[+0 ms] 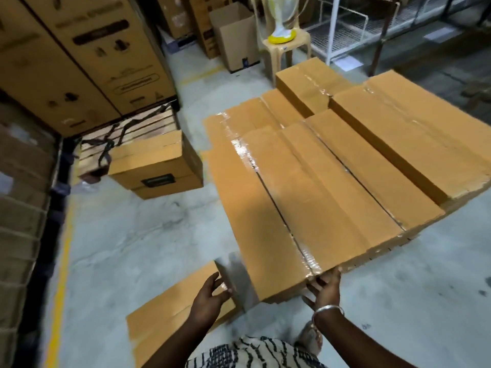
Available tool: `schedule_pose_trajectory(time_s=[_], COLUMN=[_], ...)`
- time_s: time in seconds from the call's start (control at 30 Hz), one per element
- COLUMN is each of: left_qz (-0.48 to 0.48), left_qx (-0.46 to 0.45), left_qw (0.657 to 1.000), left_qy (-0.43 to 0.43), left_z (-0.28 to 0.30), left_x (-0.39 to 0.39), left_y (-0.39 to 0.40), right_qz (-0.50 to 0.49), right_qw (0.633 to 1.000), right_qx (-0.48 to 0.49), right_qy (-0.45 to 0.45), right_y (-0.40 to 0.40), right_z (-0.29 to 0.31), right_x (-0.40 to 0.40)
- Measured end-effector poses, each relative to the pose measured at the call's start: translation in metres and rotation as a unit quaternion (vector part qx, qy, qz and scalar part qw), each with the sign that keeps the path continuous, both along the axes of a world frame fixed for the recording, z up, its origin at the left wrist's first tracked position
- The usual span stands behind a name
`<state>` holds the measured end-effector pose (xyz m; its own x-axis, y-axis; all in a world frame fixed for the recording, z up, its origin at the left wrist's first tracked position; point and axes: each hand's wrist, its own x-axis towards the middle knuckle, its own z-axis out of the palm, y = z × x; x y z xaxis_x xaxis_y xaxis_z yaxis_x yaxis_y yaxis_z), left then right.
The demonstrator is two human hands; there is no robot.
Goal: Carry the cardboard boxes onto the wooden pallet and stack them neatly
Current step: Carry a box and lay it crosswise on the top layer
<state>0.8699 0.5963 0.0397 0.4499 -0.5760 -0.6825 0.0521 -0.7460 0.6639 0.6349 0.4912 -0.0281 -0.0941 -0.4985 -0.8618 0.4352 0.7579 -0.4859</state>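
Both hands are at the near end of a long box (268, 208), the nearest one in a stack (372, 160) of long, tape-sealed cardboard boxes. The left hand (211, 293) lies against the box's near left corner, fingers extended and slightly spread, flat on the end face. The right hand (325, 286) meets the near right corner, fingers extended along the lower edge; whether the fingertips hook beneath the box cannot be told. Neither hand is clenched. A metal bangle (328, 312) circles the right wrist.

The stack forms a flat layer of boxes laid parallel, with further boxes one level higher at the far and right sides. Clear tape (245, 152) runs along the top seams. The pallet is largely hidden under the stack; only dark slots show beneath the right edge (detail there is blurred).

A flat cardboard piece (164, 314) lies on the concrete floor (138, 235) just left of the left hand, partly beneath the forearm. A smaller box (156, 166) sits on the floor to the left, in front of a strapped wooden crate (138, 128). Tall printed cartons (87, 54) stand behind it. An open carton (236, 38), a plastic stool (285, 46) carrying a yellow-and-white object, and white wire racks (342, 27) stand at the far side.
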Motion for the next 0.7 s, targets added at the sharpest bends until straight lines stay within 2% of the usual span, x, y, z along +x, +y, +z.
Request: schedule_pose_trajectory(time_s=[0.07, 0.13, 0.23, 0.33, 0.53, 0.7], left_qz=[0.022, 0.055, 0.101, 0.139, 0.165, 0.164], left_qx=[0.008, 0.013, 0.02, 0.026, 0.05, 0.111], left_qw=[1.0, 0.998, 0.995, 0.99, 0.985, 0.98], left_qy=[-0.005, -0.007, -0.004, 0.011, 0.028, -0.012], left_z=[-0.001, -0.005, -0.016, -0.028, -0.053, -0.075], left_x=[0.022, 0.047, 0.083, 0.12, 0.213, 0.284], left_y=[0.023, 0.05, 0.092, 0.136, 0.242, 0.325], right_qz=[0.023, 0.117, 0.274, 0.383, 0.46, 0.538], right_qw=[0.999, 0.99, 0.951, 0.909, 0.872, 0.824], right_qx=[0.024, 0.054, 0.105, 0.134, 0.079, 0.044], right_qy=[0.023, 0.066, 0.102, 0.099, 0.148, 0.174], right_y=[0.02, 0.04, 0.066, 0.088, 0.132, 0.164], right_z=[0.001, -0.002, -0.007, -0.005, -0.016, -0.015], right_x=[0.021, 0.044, 0.076, 0.116, 0.213, 0.294])
